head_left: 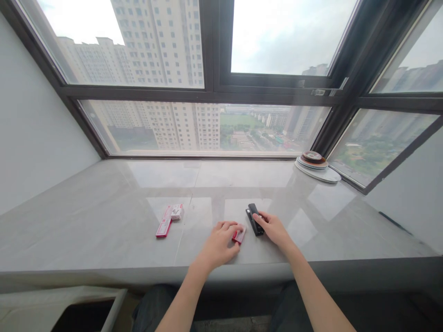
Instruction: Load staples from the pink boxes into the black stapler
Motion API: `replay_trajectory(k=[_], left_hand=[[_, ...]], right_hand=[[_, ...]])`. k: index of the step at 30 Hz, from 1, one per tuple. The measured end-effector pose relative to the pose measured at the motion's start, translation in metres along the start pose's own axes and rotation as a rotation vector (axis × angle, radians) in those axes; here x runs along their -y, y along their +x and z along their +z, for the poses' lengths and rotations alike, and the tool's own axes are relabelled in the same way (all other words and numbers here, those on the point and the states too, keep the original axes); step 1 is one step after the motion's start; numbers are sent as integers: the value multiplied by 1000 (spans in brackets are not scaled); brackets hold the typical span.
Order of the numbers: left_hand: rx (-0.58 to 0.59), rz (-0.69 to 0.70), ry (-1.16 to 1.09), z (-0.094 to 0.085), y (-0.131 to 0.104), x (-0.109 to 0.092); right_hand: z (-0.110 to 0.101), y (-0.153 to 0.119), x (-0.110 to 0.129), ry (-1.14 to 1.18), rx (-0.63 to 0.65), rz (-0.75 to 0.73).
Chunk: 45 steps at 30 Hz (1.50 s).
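A black stapler (255, 220) lies on the pale stone sill, its long side pointing away from me. My right hand (275, 228) grips it from the right, thumb on top and fingers along its far side. Just left of the stapler is a small red-and-white box (239, 235) resting on the sill. My left hand (221, 242) closes around that box, fingers over its far edge and thumb at its near side, covering part of it. Farther left lie flat red-and-white boxes (164, 228) end to end, with a whitish small box (176, 211) beside them.
A stack of round plates (317, 167) stands in the back right corner by the window frame. The glossy sill (104, 221) ends at a front edge close to my knees. Below it on the left is a white open-topped container (65, 295).
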<state>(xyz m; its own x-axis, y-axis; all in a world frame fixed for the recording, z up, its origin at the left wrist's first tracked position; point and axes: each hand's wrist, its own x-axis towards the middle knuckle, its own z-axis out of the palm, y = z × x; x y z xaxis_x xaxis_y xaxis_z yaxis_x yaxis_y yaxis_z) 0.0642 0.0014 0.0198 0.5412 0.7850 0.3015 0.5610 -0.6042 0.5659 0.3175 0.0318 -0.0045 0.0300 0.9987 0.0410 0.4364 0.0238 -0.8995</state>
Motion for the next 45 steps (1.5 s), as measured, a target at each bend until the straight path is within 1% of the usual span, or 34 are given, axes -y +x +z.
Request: replay_trajectory(k=[3, 5, 8, 11, 14, 17, 19, 21, 22, 23, 25, 26, 27, 28, 30, 31, 33, 35, 37, 39, 41, 45], left_hand=[[-115, -137, 12, -16, -13, 21], [-153, -188, 5, -23, -21, 31], [-145, -211, -3, -21, -23, 33], [-125, -196, -7, -10, -14, 27], [-107, -176, -25, 0, -3, 21], [-105, -160, -41, 5, 1, 16], [-127, -123, -47, 3, -2, 14], [-213, -127, -13, -5, -8, 17], [-294, -174, 31, -11, -13, 22], [-396, -259, 96, -19, -19, 29], [-624, -523, 267, -38, -34, 51], [-712, -677, 359, -49, -43, 64], [-759, -817, 434, -59, -52, 77], [-745, -903, 475, -68, -60, 90], [-618, -953, 502, -82, -76, 109], [-539, -939, 507, -86, -82, 115], [-394, -874, 512, -89, -90, 117], [-263, -760, 474, -87, -93, 109], [-132, -607, 362, -83, -91, 98], [-49, -480, 233, -77, -84, 86], [-43, -407, 143, -69, -72, 75], [-117, -261, 3, -50, -35, 48]], right_hand=[[-1, -14, 0, 101, 85, 66], [3, -21, 1, 133, 131, 85], [17, -25, 6, 144, 157, 92], [34, -26, 16, 141, 148, 52], [46, -27, 23, 99, 117, 6], [52, -30, 26, 32, 45, -5], [54, -32, 25, 7, -31, -19], [54, -34, 24, 12, -106, -24], [54, -35, 23, 24, -131, -20], [54, -36, 23, 38, -146, -13], [54, -37, 22, 60, -148, -3], [54, -38, 22, 64, -144, -4], [54, -38, 22, 64, -140, -8], [54, -38, 22, 63, -134, -10], [54, -38, 21, 60, -123, -12], [53, -38, 21, 57, -119, -14], [53, -37, 21, 46, -103, -26], [54, -37, 20, 26, -83, -41], [54, -36, 19, 5, -67, -45], [54, -36, 17, -8, -61, -40], [54, -36, 17, -16, -57, -36], [53, -35, 19, -27, -46, -33]])
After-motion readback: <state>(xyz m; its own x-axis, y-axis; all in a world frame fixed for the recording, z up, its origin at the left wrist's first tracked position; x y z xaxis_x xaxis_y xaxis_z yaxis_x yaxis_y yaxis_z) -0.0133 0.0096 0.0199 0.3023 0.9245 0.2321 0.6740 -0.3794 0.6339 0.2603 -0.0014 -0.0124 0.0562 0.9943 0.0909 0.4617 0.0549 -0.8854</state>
